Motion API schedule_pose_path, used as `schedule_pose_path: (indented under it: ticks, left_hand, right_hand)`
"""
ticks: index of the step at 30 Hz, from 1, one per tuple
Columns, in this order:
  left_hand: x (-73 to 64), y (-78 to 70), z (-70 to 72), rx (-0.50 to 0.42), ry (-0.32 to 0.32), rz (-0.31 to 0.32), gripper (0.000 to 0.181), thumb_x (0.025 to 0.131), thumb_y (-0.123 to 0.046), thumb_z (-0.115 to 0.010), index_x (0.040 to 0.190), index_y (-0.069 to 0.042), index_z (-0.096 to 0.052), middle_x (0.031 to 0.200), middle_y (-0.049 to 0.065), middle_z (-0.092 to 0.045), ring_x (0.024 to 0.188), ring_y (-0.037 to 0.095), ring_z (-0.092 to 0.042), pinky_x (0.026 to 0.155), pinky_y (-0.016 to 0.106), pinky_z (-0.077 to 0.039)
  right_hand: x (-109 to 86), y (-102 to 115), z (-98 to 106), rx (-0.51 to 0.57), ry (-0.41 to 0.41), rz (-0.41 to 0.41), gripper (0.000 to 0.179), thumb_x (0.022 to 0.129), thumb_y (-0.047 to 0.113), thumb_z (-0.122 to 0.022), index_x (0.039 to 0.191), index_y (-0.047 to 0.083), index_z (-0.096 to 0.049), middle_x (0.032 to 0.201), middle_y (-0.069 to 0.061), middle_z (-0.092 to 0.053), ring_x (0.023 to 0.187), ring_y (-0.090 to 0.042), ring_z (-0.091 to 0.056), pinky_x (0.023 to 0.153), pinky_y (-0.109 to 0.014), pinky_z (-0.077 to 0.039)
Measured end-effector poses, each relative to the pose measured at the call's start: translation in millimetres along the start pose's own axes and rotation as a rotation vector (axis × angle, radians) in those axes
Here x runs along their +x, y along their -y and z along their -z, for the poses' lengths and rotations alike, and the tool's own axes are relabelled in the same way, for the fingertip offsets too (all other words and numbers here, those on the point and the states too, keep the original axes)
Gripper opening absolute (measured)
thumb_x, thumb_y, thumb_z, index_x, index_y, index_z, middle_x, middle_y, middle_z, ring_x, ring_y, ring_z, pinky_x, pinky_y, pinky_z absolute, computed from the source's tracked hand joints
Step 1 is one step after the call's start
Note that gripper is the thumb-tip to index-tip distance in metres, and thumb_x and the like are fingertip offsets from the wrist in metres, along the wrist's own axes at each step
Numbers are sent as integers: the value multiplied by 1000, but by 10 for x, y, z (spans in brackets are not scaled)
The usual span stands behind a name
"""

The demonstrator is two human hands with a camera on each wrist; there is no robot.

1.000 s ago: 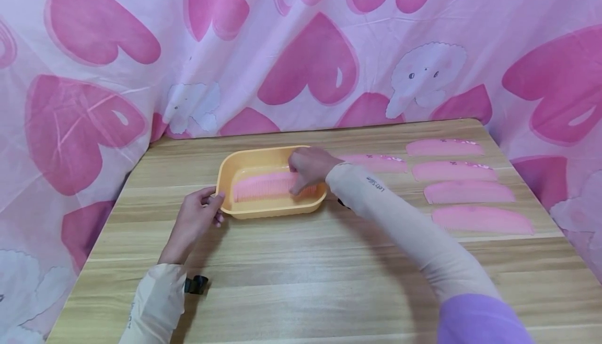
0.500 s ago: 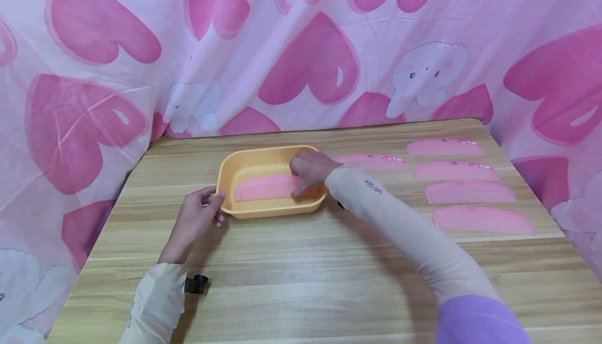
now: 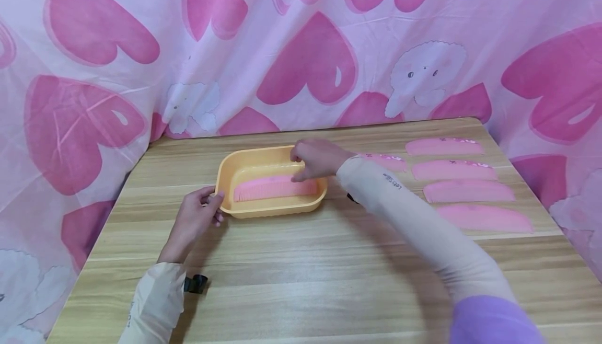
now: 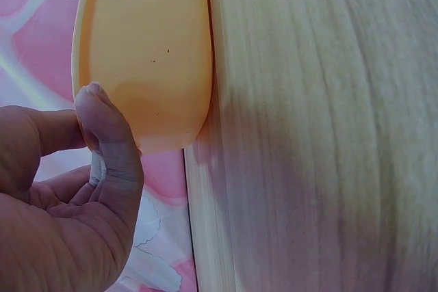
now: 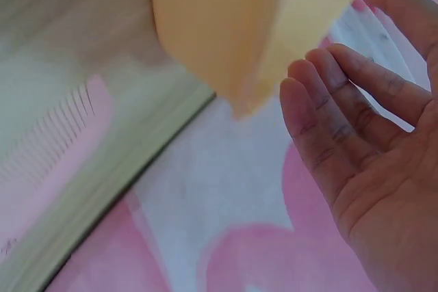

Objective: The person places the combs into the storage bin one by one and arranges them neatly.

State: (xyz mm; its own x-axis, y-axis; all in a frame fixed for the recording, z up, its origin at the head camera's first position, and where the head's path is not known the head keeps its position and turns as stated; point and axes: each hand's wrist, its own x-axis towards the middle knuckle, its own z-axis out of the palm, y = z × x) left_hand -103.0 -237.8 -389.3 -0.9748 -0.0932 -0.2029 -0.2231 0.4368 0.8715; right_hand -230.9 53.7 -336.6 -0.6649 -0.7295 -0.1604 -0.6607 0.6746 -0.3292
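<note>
A pink comb (image 3: 275, 188) lies flat inside a shallow yellow-orange tray (image 3: 270, 211) on the table. My left hand (image 3: 199, 216) pinches the tray's left end between thumb and fingers; the left wrist view shows the thumb on the tray's rim (image 4: 82, 32). Over the tray's right end hovers my right hand (image 3: 320, 157), above the comb and apart from it. In the right wrist view its fingers are loosely bent with nothing between them. Just beyond the right wrist another pink comb (image 3: 388, 162) lies on the table, partly hidden by the sleeve.
Several pink combs lie in a column at the right: a far one (image 3: 444, 147), two below it (image 3: 453, 170) and a near one (image 3: 489, 218). The wooden table (image 3: 282, 281) ends at a pink heart-patterned curtain (image 3: 305, 56) at the back and sides.
The right hand has let go of the comb in the tray and lifted up and to the right. The comb settled flat. The left hand keeps its place on the tray.
</note>
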Motion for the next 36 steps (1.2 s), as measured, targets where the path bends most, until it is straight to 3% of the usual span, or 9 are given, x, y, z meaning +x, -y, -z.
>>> schedule_pose_path:
  ticks: [3, 8, 15, 23, 36]
  left_hand:
    - [-1, -3, 3, 5, -4, 3, 45, 107, -19, -54, 142, 9, -49, 83, 14, -62, 62, 15, -61, 54, 26, -60]
    - [-5, -2, 9, 19, -10, 9, 43, 107, -18, -53, 141, 7, -51, 84, 13, -62, 63, 16, -62, 56, 26, -61]
    - [-17, -10, 13, 22, -8, 28, 44, 107, -19, -52, 143, 6, -50, 86, 13, -62, 65, 16, -63, 57, 27, -62]
    - [-27, -26, 0, 19, -4, 48, 46, 108, -21, -52, 145, 4, -48, 90, 13, -62, 67, 16, -63, 59, 26, -62]
    - [-19, -23, -4, 35, -13, 38, 44, 107, -20, -52, 144, 5, -50, 88, 13, -62, 66, 16, -62, 58, 26, -61]
  right_hand:
    - [-120, -64, 141, 40, -33, 13, 50, 88, 32, -81, 124, -1, -69, 123, -12, -66, 112, -27, -61, 99, -38, -55]
    - [-361, -276, 313, 108, -116, -8, 48, 87, 28, -82, 123, -1, -69, 122, -13, -66, 108, -31, -63, 93, -40, -57]
    - [-705, -684, 408, 126, -144, -131, 54, 83, 30, -86, 123, -2, -68, 120, -14, -69, 110, -34, -64, 94, -47, -58]
    - [-1025, -1214, 292, 188, -157, -237, 57, 83, 26, -86, 125, -7, -65, 124, -20, -66, 115, -39, -60, 98, -52, -55]
    - [-1223, -1582, 61, 293, -117, -348, 67, 84, 24, -85, 132, -13, -57, 132, -31, -58, 124, -45, -54, 106, -59, -48]
